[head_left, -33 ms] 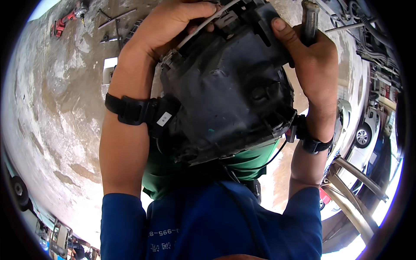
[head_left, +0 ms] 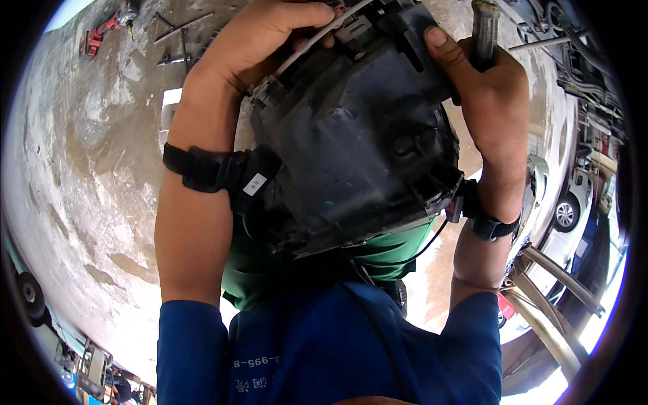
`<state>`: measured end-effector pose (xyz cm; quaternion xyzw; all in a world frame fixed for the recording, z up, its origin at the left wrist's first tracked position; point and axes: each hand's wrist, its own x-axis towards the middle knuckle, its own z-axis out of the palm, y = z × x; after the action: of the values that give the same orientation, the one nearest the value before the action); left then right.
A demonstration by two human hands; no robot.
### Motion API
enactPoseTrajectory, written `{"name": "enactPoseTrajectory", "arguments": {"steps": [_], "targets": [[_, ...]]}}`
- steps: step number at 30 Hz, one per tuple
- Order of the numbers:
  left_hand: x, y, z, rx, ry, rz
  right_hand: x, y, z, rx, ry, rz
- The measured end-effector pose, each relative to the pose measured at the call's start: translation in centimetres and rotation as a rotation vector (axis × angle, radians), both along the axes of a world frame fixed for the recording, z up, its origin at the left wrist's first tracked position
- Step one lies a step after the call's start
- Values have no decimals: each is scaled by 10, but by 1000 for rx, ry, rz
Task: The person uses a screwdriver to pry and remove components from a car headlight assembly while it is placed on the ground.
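hardly anything had been moved since the earlier frame: the right hand (head_left: 482,84) and the tool handle (head_left: 484,34) held in it were shifted a touch to the right, while the black housing (head_left: 358,148) seemed to be left in place. the housing was held up between the forearms, its near edge seen over the green trousers (head_left: 378,260). its far left edge was grasped by the left hand (head_left: 290,30), with fingers curled beside the pale strip (head_left: 320,37); whether the strip itself was pinched could not be told. the handle was enclosed by the partly closed right hand, whose thumb was laid along the housing's right edge; the tool's far end was hidden. for a sure hold, it was judged, both sides should have been borne evenly, pressure kept off the thin strip, and the handle pointed clear of the casing. care was called for with the left wrist device (head_left: 253,182), crowded against the housing, and with the loose cable (head_left: 432,246) by which a snag could be caused. on the floor (head_left: 88,169), a red power tool (head_left: 101,35) and metal rods (head_left: 182,28) were left well apart from the work; a white car (head_left: 574,202) was parked to the right.
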<state>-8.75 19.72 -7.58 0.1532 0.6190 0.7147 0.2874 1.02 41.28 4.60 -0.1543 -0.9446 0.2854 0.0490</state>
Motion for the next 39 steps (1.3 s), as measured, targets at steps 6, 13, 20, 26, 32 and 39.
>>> {"name": "enactPoseTrajectory", "arguments": {"steps": [6, 13, 20, 26, 32, 39], "targets": [[4, -3, 19, -112, -273, -32, 12, -6, 4, 29, -66, -44], [-36, -13, 81, -43, -556, -389, 12, -16, 3, -10, 16, -38], [-21, 5, 113, -1004, 584, -124, 9, -12, 0, 41, -40, -74], [-8, 20, 120, -720, 1004, 127, 9, -3, -9, 83, -38, -70], [-33, 13, 154, -817, 1778, -548, 12, -12, 8, -7, -65, -36], [-46, 30, 157, -747, 1349, -990, 14, -9, 2, -19, -28, 45]]}}
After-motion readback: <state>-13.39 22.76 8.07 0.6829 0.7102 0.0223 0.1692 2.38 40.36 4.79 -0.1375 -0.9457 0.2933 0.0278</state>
